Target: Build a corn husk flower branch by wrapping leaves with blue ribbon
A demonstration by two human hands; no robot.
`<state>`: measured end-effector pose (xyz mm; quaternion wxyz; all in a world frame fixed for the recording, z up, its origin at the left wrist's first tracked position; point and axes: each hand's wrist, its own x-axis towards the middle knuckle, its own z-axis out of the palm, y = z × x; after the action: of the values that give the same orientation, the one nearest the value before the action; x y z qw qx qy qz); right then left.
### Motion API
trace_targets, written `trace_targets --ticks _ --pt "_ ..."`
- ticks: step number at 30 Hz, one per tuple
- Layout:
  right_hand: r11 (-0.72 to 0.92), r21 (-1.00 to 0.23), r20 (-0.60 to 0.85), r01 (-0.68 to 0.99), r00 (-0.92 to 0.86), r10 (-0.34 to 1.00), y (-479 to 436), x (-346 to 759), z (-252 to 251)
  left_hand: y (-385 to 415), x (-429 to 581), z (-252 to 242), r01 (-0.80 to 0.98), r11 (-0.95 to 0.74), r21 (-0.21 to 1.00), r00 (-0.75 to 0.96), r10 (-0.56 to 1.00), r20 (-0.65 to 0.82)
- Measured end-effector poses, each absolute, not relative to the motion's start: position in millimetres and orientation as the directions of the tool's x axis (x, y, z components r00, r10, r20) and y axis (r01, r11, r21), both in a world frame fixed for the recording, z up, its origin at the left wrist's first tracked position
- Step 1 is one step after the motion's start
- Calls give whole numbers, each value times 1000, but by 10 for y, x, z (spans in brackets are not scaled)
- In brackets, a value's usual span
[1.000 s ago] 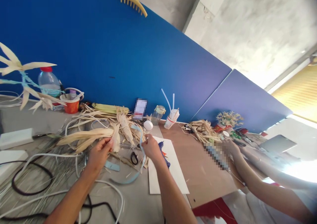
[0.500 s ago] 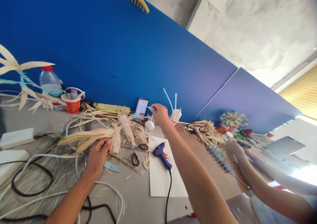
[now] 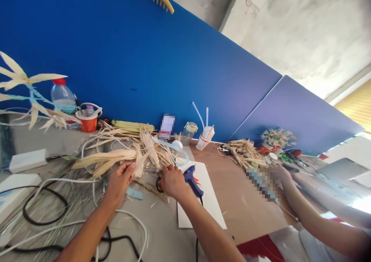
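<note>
My left hand (image 3: 120,179) pinches a pale, pointed piece of corn husk (image 3: 141,164) between thumb and fingertips. To its right, my right hand (image 3: 173,182) is closed over the scissors (image 3: 158,184), and one black handle loop shows beside the thumb. A light blue paper-like strip (image 3: 182,151) arcs above this hand and runs down to its fingers; how its end is held is hidden. Loose corn husks (image 3: 107,159) lie behind both hands. Just right of the right hand, a blue glue gun (image 3: 193,180) rests on a white sheet (image 3: 208,211).
White and black cables (image 3: 136,218) loop across the table's left front. At the blue partition stand a phone (image 3: 167,126), a lidded jar (image 3: 189,133), a white cup (image 3: 204,138), a red bucket (image 3: 87,121) and a bottle (image 3: 62,96). A co-worker's hands (image 3: 279,177) work at right.
My right hand has come down and toward me from near the phone to the scissors, bringing the light blue strip. The jar it covered now shows. My left hand has barely moved.
</note>
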<state>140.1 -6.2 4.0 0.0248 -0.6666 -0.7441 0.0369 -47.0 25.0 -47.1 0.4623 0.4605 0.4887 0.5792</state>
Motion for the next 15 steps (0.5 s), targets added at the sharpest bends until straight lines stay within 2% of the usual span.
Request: trace_targets --ticks 6,15 --pt "190 -9 -11 982 -190 982 -37 1410 5 258 -464 -462 -143 -103 984 -80 992 92" --pt "239 4 -64 971 -238 969 -82 1422 56 242 -458 -438 -234 -49 971 -65 997 35"
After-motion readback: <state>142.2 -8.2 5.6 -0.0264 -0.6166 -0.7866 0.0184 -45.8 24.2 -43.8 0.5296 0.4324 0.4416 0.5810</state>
